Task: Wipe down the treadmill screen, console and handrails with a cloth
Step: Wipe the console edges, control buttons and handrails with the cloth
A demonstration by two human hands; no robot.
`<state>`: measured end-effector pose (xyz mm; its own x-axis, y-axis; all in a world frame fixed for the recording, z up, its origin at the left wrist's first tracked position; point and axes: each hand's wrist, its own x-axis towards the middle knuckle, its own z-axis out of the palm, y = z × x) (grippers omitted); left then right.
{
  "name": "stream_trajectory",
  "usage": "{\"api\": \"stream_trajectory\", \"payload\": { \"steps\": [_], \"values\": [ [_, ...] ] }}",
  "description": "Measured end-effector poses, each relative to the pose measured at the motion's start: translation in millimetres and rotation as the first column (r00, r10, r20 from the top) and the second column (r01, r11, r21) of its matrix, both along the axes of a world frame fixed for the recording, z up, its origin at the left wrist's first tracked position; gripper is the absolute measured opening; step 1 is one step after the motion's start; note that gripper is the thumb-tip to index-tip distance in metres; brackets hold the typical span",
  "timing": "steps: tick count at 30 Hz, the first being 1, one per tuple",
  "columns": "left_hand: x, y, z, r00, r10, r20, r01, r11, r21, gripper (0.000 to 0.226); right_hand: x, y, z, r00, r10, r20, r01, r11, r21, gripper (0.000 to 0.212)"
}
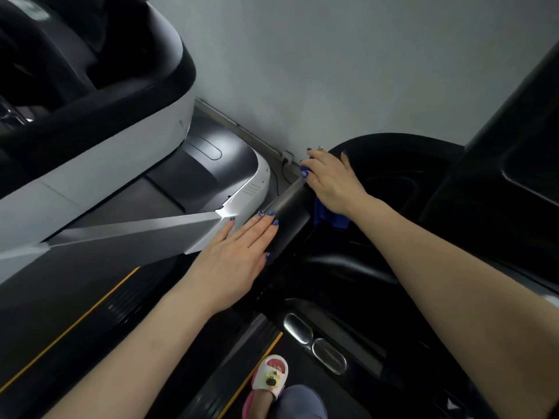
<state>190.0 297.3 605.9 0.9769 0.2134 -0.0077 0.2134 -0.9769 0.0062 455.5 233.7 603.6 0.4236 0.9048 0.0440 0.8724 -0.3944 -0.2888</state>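
Right hand (331,182) had its fingers curled over the blue cloth (329,216) on the black handrail (290,213). Left hand (239,255) lay flat, fingers straight, bracing beside it, holding nothing. I'd say long firm strokes work best.

I am seeing a deep blue cloth (330,218) showing under the right hand (332,179), and matching dark blue polish is shining on the nails of both that hand and the left hand (239,257). The handrail (291,211) is showing matte black against a glossy black console (402,189), while the neighbouring treadmill (121,164) is wearing white panels with dark grey trim. A yellow stripe (69,328) is running along the black deck, and a white slipper (270,377) with pink edging and a cartoon face is sitting below, before a pale grey wall (332,62).
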Motion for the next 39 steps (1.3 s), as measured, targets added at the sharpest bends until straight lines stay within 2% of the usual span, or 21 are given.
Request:
{"api": "stream_trajectory", "payload": {
  "steps": [6,11,15,18,22,25,27,31,35,36,39],
  "values": [
    [1,0,-1,1.0,0.009,-0.024,-0.011,0.996,-0.088,0.064,-3,2,2,0.999,-0.036,0.015,0.036,0.999,-0.003,0.037],
    [-11,15,2,0.999,-0.048,-0.018,0.044,0.985,-0.169,0.07,-16,7,3,0.99,-0.143,0.02,0.143,0.99,0.013,0.037],
    [-36,26,3,0.996,-0.082,-0.044,0.069,0.965,-0.253,0.071,-38,-5,-1,0.999,-0.031,0.017,0.03,0.999,0.037,0.038],
    [-43,31,2,0.993,-0.115,-0.026,0.107,0.973,-0.205,0.061,-32,-20,1,1.0,0.016,0.006,-0.016,1.0,-0.005,0.042],
    [-45,31,-1,0.991,-0.137,-0.009,0.131,0.966,-0.222,0.058,-56,0,2,0.987,-0.158,0.004,0.158,0.984,0.081,0.04],
    [-50,33,0,0.987,-0.158,-0.015,0.15,0.961,-0.233,0.061,-69,-16,-1,1.0,-0.007,0.013,0.006,0.998,0.061,0.047],
    [-53,35,1,0.985,-0.173,-0.018,0.165,0.96,-0.227,0.06,-58,-24,3,0.999,0.034,0.001,-0.034,0.999,0.018,0.047],
    [-60,37,4,0.984,-0.176,-0.029,0.162,0.948,-0.274,0.065,-69,-2,2,0.992,-0.127,-0.004,0.127,0.989,0.073,0.037],
    [-66,37,6,0.985,-0.169,-0.045,0.15,0.946,-0.288,0.069,-82,-20,1,0.996,0.091,0.017,-0.092,0.996,0.016,0.043],
    [-68,37,7,0.985,-0.168,-0.036,0.152,0.948,-0.279,0.068,-78,-23,3,0.995,0.103,0.012,-0.103,0.995,0.011,0.044],
    [-76,38,6,0.985,-0.166,-0.035,0.152,0.956,-0.252,0.065,-85,-11,4,0.999,-0.05,0.004,0.05,0.997,0.063,0.038]
  ]
}}
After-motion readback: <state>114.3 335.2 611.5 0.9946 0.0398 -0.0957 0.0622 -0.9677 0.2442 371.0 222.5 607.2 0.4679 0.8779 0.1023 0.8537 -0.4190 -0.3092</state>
